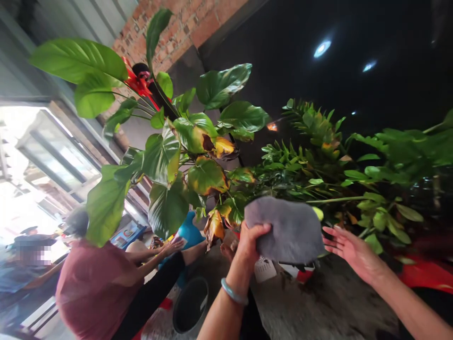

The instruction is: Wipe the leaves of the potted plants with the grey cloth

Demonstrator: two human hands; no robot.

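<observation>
Nearest the camera, a pale bracelet (232, 292) is seen on the wrist of the left hand (249, 241), which is closed on the near left edge of a grey cloth (286, 229), thumb in front and fingers hidden behind. The cloth is held up in the middle of the scene, against the low foliage of a feathery plant (318, 189), and a small leaf tip (318, 213) shows at its right edge. The right hand (348, 248) is held open and empty just right of the cloth, palm turned toward it, apart from it or barely touching. The cloth is judged light, soft and limp: it sags from the grip and would fold if pinched at one corner, so a bunched edge or a flat palm behind it gives the surest hold. Little slip is expected from its matt nap. The stems behind it look thin and easily bent. Farther left, a broad-leaved plant (163, 156) with yellowed, browned patches stands, and another person's hand (173, 245) rests by a blue pot (189, 231) above a black bucket (191, 304).
</observation>
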